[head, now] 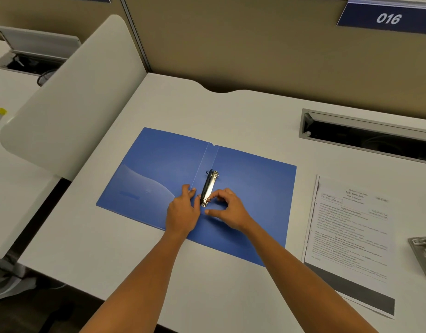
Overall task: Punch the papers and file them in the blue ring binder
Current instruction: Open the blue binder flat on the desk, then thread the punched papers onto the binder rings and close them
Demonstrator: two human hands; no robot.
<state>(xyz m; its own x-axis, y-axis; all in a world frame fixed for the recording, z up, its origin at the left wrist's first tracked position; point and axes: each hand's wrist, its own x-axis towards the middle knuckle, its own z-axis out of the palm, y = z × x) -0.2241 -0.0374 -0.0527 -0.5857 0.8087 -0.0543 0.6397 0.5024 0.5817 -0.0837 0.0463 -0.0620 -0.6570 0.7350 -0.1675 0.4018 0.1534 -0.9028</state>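
Note:
The blue ring binder (250, 183) lies open and flat on the white desk (159, 104). Its metal ring mechanism (208, 187) runs along the spine in the middle. My left hand (183, 210) rests flat on the left cover, fingertips beside the mechanism's near end. My right hand (227, 207) is curled at the near ring, fingertips pinching it. A stack of printed papers (346, 239) lies to the right of the binder. The metal hole punch (425, 255) sits at the right edge, partly cut off.
A cable tray slot (370, 138) is recessed in the desk at the back right. A white divider panel (70, 97) stands at the left. Beyond it is a neighbouring desk. A beige partition with a "016" sign (387, 19) closes the back.

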